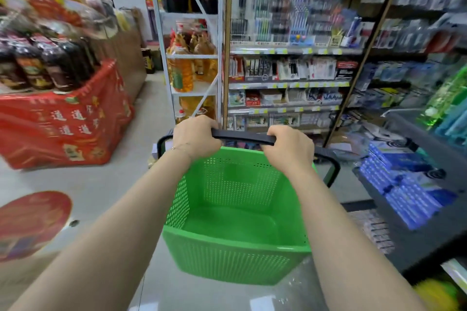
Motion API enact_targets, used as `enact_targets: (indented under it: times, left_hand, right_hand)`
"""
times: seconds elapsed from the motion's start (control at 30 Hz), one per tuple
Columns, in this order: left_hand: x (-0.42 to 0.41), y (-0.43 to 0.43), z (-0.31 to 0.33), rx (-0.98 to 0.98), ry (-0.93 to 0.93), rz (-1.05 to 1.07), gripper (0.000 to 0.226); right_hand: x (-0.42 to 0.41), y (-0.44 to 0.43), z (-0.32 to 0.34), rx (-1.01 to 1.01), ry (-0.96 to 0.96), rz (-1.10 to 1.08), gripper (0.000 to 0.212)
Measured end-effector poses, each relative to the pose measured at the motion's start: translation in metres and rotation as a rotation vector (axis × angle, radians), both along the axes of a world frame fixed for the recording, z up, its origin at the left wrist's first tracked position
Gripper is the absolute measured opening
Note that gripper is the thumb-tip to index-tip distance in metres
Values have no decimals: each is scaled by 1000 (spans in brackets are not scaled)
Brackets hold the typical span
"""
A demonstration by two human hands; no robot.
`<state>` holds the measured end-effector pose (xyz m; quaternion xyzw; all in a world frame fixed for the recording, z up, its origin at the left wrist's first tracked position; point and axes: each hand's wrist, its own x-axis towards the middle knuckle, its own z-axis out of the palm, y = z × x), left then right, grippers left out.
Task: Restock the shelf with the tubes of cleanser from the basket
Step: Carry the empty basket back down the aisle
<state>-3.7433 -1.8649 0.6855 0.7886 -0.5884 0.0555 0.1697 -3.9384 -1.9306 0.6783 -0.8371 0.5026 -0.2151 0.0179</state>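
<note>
A green perforated plastic basket [235, 257] hangs in front of me above the floor, and I see nothing inside it. Its black handle [243, 137] runs across the top. My left hand [195, 135] grips the handle's left part and my right hand [288, 146] grips its right part. A second black handle [331, 166] hangs down at the basket's right side. No tubes of cleanser show clearly; the shelves are blurred.
A dark shelf unit [417, 240] with blue packs [404, 184] stands close on the right. Stationery shelves [290, 83] lie ahead, with a white rack of oil bottles [187, 68] to their left. A red-draped table [63, 129] of dark bottles stands left. Grey floor [113, 184] lies between.
</note>
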Motion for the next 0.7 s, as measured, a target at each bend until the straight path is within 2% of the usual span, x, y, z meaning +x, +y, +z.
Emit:
enact_targets:
  times: [0.13, 0.37, 0.5, 0.7]
  left_hand:
    - [39, -3, -11, 7, 15, 90, 12]
    - [108, -19, -51, 90, 48, 257, 31]
    - [150, -42, -68, 117, 83, 362, 27]
    - [199, -81, -67, 109, 95, 505, 24]
  right_hand:
    - [48, -22, -15, 29, -22, 77, 3]
    - [139, -72, -53, 65, 9, 250, 10]
    - [192, -113, -69, 100, 13, 365, 15]
    - [261, -173, -71, 117, 30, 514, 8]
